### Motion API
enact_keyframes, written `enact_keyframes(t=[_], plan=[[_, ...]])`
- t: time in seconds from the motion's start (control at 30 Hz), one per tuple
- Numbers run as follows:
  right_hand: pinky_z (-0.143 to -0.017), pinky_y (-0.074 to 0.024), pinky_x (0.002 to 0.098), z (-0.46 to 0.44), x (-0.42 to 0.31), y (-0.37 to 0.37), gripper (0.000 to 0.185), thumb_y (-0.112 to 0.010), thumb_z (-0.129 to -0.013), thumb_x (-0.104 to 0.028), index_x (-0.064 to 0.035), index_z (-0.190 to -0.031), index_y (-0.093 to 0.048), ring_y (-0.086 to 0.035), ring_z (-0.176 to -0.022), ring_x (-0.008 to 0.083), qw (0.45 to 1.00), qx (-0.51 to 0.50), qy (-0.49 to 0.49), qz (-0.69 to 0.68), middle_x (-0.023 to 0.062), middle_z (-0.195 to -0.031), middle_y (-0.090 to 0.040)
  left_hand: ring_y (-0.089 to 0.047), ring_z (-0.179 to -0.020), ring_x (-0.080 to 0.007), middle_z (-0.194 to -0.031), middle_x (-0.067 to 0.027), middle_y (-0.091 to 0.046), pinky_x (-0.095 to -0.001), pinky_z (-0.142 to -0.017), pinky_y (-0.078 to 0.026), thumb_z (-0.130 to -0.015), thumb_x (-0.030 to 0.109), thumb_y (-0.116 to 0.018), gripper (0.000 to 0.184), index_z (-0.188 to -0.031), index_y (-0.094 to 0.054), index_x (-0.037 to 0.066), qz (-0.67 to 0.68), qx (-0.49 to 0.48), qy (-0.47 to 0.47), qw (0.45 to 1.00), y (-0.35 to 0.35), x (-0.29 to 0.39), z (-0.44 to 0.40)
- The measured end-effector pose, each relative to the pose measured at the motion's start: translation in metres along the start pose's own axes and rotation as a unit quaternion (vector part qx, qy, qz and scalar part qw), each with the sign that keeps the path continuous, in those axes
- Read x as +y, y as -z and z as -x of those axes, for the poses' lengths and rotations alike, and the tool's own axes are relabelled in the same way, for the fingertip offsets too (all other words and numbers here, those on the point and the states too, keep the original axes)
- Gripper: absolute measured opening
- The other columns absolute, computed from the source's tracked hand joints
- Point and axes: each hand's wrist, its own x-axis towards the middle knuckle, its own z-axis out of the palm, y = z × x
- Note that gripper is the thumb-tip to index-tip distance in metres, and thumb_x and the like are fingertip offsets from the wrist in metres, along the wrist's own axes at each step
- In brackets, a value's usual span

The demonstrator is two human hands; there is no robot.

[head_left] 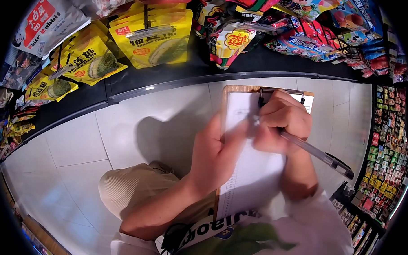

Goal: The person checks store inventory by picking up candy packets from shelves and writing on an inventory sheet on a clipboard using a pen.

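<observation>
A wooden clipboard (226, 89) with white paper (255, 170) on it is held in front of my body. My left hand (214, 156) grips its left edge, with the thumb lying across the sheet. Over the upper part of the paper, my right hand (284, 120) is closed around a clear-barrelled pen (319, 155), whose dark end points down to the right. The writing end is blurred close to my left thumb, and I cannot make out whether it touches the paper. A dark metal clip (261, 98) at the board's top is partly covered by my right hand.
Ahead runs a black shelf edge (135, 93) with yellow durian candy bags (153, 39), a White Rabbit bag (47, 25) and several colourful snack bags (299, 38). More packed shelves (387, 157) stand at the right. Pale floor tiles (74, 141) lie below, beside my bent knee (125, 188).
</observation>
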Motion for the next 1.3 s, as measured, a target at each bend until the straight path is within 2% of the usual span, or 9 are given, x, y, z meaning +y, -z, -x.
enact_keyframes(t=[0.4, 0.73, 0.8, 0.93, 0.97, 1.03, 1.17, 1.2, 1.3], plan=[[-0.048, -0.0378, 0.0297, 0.000, 0.000, 0.001, 0.022, -0.071, -0.080, -0.013, -0.0062, -0.070, -0.053, -0.049, -0.050, 0.0196, 1.000, 0.003, -0.010, -0.019, 0.0047, -0.061, -0.054, -0.050, -0.077, 0.0015, -0.092, 0.0025, -0.063, -0.0169, -0.066, -0.042, -0.100, 0.007, -0.051, 0.019, -0.116, -0.056, -0.002, 0.000, 0.010, 0.007, 1.000, -0.002, 0.004, 0.000], [-0.048, -0.0382, 0.0291, 0.000, 0.002, 0.001, 0.018, -0.072, -0.075, -0.007, -0.0055, -0.071, -0.055, -0.049, -0.050, 0.0194, 1.000, -0.006, -0.001, -0.014, 0.0049, -0.062, -0.055, -0.055, -0.083, -0.0009, -0.099, 0.0001, -0.065, -0.0184, -0.071, -0.045, -0.100, 0.007, -0.051, 0.022, -0.120, -0.055, -0.002, -0.009, 0.007, 0.011, 1.000, 0.001, -0.001, 0.000], [-0.049, -0.0391, 0.0281, 0.003, 0.003, 0.008, 0.017, -0.073, -0.074, -0.007, -0.0053, -0.072, -0.056, -0.051, -0.052, 0.0185, 0.994, 0.009, -0.040, -0.097, 0.0047, -0.062, -0.057, -0.055, -0.084, -0.0014, -0.100, -0.0005, -0.065, -0.0195, -0.073, -0.046, -0.100, 0.007, -0.052, 0.023, -0.121, -0.054, -0.003, 0.008, 0.003, 0.015, 1.000, 0.001, -0.001, 0.000], [-0.051, -0.0389, 0.0266, 0.013, 0.012, 0.012, 0.016, -0.061, -0.080, 0.000, -0.0017, -0.087, -0.047, -0.047, -0.055, 0.0126, 0.960, 0.152, -0.043, -0.233, 0.0089, -0.068, -0.056, -0.055, -0.085, -0.0016, -0.100, -0.0008, -0.064, -0.0201, -0.073, -0.046, -0.100, 0.008, -0.052, 0.024, -0.122, -0.054, -0.003, -0.001, 0.001, 0.026, 1.000, 0.002, 0.001, 0.000], [-0.051, -0.0389, 0.0266, 0.012, 0.011, 0.016, 0.016, -0.061, -0.080, 0.000, -0.0017, -0.087, -0.047, -0.047, -0.055, 0.0126, 0.960, 0.153, -0.042, -0.230, 0.0089, -0.068, -0.056, -0.054, -0.083, -0.0015, -0.100, -0.0006, -0.064, -0.0199, -0.072, -0.046, -0.100, 0.008, -0.052, 0.024, -0.122, -0.054, -0.003, 0.009, 0.000, 0.035, 0.999, 0.003, 0.000, 0.000], [-0.053, -0.0383, 0.0257, 0.011, 0.008, 0.027, 0.015, -0.057, -0.081, 0.003, -0.0018, -0.088, -0.045, -0.046, -0.057, 0.0123, 0.946, 0.131, -0.124, -0.269, 0.0094, -0.069, -0.055, -0.054, -0.082, -0.0013, -0.099, -0.0005, -0.064, -0.0198, -0.071, -0.045, -0.101, 0.008, -0.052, 0.024, -0.121, -0.055, -0.003, 0.020, -0.006, 0.042, 0.999, 0.004, -0.002, 0.000], [-0.054, -0.0389, 0.0248, 0.021, 0.005, 0.045, 0.014, -0.056, -0.081, 0.005, -0.0019, -0.088, -0.045, -0.048, -0.060, 0.0121, 0.967, 0.071, -0.144, -0.198, 0.0104, -0.070, -0.055, -0.053, -0.079, -0.0014, -0.095, 0.0002, -0.064, -0.0195, -0.069, -0.044, -0.099, 0.010, -0.054, 0.023, -0.118, -0.057, -0.003, -0.013, 0.022, 0.043, 0.999, 0.008, 0.007, -0.005], [-0.054, -0.0389, 0.0248, 0.023, 0.005, 0.045, 0.014, -0.056, -0.081, 0.005, -0.0019, -0.088, -0.045, -0.048, -0.060, 0.0121, 0.967, 0.072, -0.142, -0.197, 0.0104, -0.070, -0.055, -0.053, -0.079, -0.0015, -0.093, 0.0005, -0.064, -0.0194, -0.069, -0.044, -0.098, 0.010, -0.055, 0.023, -0.117, -0.058, -0.003, -0.052, 0.035, 0.052, 0.997, 0.011, 0.011, -0.007], [-0.054, -0.0386, 0.0243, 0.028, 0.003, 0.044, 0.013, -0.055, -0.081, 0.005, -0.0016, -0.088, -0.046, -0.048, -0.060, 0.0121, 0.967, 0.098, -0.130, -0.198, 0.0105, -0.071, -0.055, -0.056, -0.081, -0.0035, -0.094, -0.0014, -0.066, -0.0208, -0.072, -0.046, -0.097, 0.010, -0.055, 0.024, -0.116, -0.059, -0.003, -0.043, 0.032, 0.055, 0.997, 0.022, 0.012, -0.012]])
